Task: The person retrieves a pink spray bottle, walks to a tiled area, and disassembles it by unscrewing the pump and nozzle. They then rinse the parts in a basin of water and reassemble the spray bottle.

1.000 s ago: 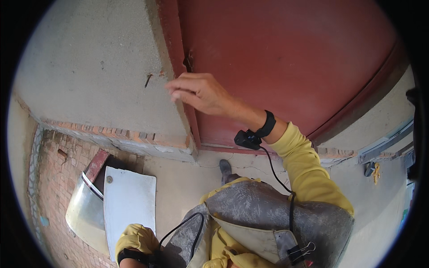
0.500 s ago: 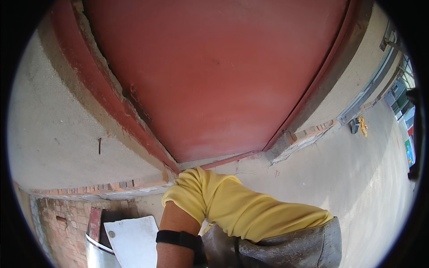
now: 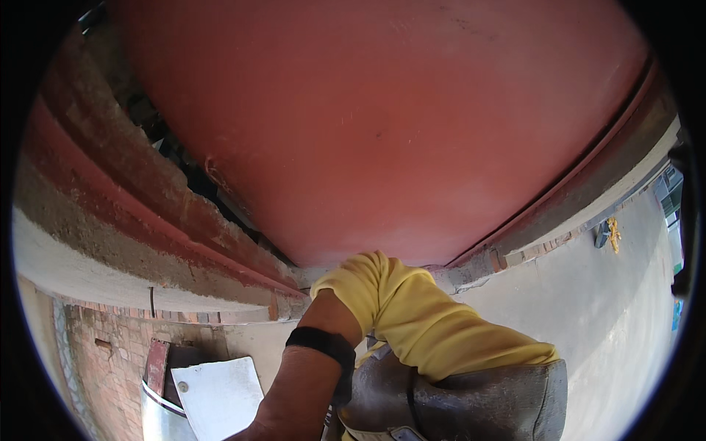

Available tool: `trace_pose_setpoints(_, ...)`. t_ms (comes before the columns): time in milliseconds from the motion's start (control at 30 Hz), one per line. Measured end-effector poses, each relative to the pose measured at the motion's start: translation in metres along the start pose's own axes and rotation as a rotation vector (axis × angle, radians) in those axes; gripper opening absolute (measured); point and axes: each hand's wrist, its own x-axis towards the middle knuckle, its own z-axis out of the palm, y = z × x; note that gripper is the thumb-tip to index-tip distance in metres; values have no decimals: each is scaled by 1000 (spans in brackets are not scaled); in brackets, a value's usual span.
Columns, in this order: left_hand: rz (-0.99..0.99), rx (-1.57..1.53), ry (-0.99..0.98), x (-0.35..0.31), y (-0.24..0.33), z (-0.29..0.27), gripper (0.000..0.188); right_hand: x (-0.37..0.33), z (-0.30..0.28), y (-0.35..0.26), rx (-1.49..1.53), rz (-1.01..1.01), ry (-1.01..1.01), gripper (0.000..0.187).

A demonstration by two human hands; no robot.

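Observation:
My right arm is bent sharply, in a yellow sleeve [image 3: 441, 331] pushed up to the elbow. The bare forearm folds back toward the lower edge, with a black wristband [image 3: 321, 342] around it. Past the band, the start of my right hand [image 3: 276, 404] runs down out of the picture; its fingers are hidden, and so is anything in them. My left hand is out of view. A worn dark grey garment [image 3: 478, 397] covers my body at lower right. In front of the elbow stands a large red door panel [image 3: 375, 140], apart from the hand as far as I can see.
A dark gap [image 3: 202, 180] runs between the panel and the rough red frame [image 3: 147, 198] on the left. At lower left, a white sheet [image 3: 218, 397] leans beside a shiny metal cylinder [image 3: 159, 419] on brick paving [image 3: 103, 382]. Far right, a yellow object [image 3: 613, 234] lies on the concrete ground [image 3: 581, 309].
The red panel fills more of the view, and the dark gap on its left looks wider. My bent arm has shifted right and slightly up; more of the forearm past the wristband shows.

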Motion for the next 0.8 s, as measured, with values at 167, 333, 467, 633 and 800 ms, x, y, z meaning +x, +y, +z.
trace_pose_setpoints(167, -29, 88, 25, 31, -22, 36, 32, 9, -55, 17, 75, -63, 136, 26)
trace_pose_setpoints(333, -11, 145, 69, 45, -33, 35, 32, 18, -91, 36, 62, -123, 269, 28)
trace_pose_setpoints(467, 62, 182, 93, 60, -13, 18, 33, 4, -102, 58, -157, -70, 50, 27)
trace_pose_setpoints(633, 253, 76, 180, 71, 7, -8, 25, -15, -94, 97, -265, 172, -19, 22)
trace_pose_setpoints(800, 702, 98, 320, 77, -27, -9, 19, -14, -73, 91, 60, 98, -94, 20)
